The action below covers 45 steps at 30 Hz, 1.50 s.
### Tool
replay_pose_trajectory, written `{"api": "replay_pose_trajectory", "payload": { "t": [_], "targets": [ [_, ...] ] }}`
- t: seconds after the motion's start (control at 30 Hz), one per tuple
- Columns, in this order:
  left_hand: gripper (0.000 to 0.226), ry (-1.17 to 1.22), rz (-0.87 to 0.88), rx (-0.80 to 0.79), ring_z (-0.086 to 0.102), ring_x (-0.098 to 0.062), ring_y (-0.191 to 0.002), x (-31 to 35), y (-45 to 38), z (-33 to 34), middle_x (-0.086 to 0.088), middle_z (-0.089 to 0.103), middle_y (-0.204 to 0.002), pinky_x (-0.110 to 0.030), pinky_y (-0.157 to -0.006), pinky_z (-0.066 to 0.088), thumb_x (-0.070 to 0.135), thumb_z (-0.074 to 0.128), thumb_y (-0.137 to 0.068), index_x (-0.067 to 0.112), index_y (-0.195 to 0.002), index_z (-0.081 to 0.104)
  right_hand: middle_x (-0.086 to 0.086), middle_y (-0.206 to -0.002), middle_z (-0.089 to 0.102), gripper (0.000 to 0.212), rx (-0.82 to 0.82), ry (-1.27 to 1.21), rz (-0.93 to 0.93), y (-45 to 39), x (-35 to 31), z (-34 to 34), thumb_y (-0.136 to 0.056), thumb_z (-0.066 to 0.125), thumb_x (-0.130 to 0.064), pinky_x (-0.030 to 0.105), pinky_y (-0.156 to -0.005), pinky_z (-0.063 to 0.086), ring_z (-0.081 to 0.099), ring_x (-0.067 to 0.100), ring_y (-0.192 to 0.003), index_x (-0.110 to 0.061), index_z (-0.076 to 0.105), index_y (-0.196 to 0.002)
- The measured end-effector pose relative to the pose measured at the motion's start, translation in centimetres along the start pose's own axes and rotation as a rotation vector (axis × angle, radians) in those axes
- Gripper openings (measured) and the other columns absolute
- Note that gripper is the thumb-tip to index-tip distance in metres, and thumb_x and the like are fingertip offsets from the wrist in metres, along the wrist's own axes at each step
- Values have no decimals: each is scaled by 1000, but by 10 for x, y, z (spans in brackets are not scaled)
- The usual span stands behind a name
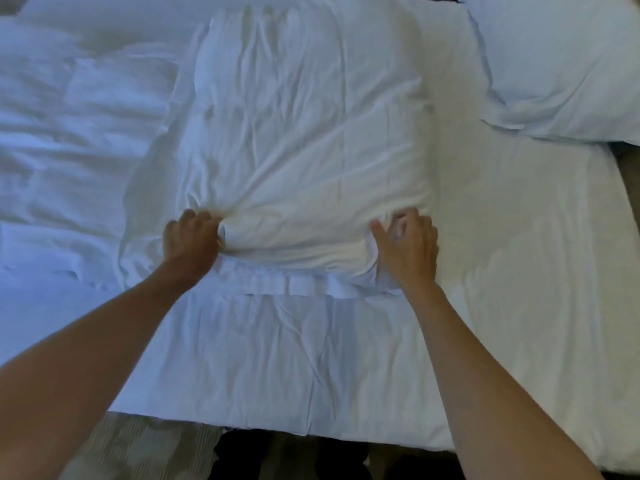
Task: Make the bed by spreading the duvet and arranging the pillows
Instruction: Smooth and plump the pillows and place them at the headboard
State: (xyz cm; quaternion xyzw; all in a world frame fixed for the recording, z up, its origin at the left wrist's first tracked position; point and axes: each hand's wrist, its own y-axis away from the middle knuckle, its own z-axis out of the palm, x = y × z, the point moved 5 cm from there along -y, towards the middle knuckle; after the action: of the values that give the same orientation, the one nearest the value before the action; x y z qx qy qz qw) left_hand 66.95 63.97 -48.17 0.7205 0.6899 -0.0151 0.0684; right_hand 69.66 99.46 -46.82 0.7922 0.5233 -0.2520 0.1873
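Two hands on the near pillow [304,133], which lies on the sheet [519,271] mid-bed. Left hand [190,239] clenched around its near-left corner, fabric bunched in the fist. Right hand [408,247] grasps the near-right corner, fingers curled on the cloth. Left of the left grip, crumpled duvet [76,116]. Far right beyond the right grip, second pillow [561,64], apart from the first.
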Motion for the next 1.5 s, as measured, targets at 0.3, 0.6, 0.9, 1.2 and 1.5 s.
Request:
{"api": "replay_pose_trajectory", "payload": {
  "t": [0.3,0.6,0.9,1.2,1.5],
  "targets": [
    [51,-143,-196,-387,42,-31,-127,-18,-4,37,-8,48,-137,-40,-105,32,30,62,-87,19,-135,48,-8,-165,-8,100,-514,291,-72,-34,-11,62,-76,47,-83,68,-113,6,-4,21,-152,-41,0,-154],
    [90,657,-50,39,29,-27,-143,62,-76,-46,-2,33,-154,-55,-115,24,72,45,-68,29,-146,36,10,-163,-20,100,-425,364,-13,-61,-20,85,-71,10,-94,72,-109,-9,-18,25,-150,-42,-17,-152],
    [128,196,-6,-418,-22,-33,-147,84,-105,89,2,-26,-160,-69,-107,-14,98,40,-53,37,-151,-15,9,-159,-29,132,-448,409,-79,-80,7,129,-51,41,-101,77,-106,-6,-23,27,-149,-43,-27,-148],
    [97,184,269,360,17,-31,-149,123,-232,-36,-4,19,-162,-65,-113,13,77,46,-73,28,-153,22,18,-164,-5,100,-65,300,-185,-218,-59,89,-77,37,-86,57,-118,-7,-8,31,-151,-38,-1,-155],
    [84,-9,246,95,40,-32,-133,119,-350,-50,-10,41,-146,-54,-110,25,69,53,-81,22,-147,30,7,-104,71,46,278,31,-353,-323,-113,67,-80,62,-60,38,-85,49,63,32,-103,-19,70,-98]
  ]
}}
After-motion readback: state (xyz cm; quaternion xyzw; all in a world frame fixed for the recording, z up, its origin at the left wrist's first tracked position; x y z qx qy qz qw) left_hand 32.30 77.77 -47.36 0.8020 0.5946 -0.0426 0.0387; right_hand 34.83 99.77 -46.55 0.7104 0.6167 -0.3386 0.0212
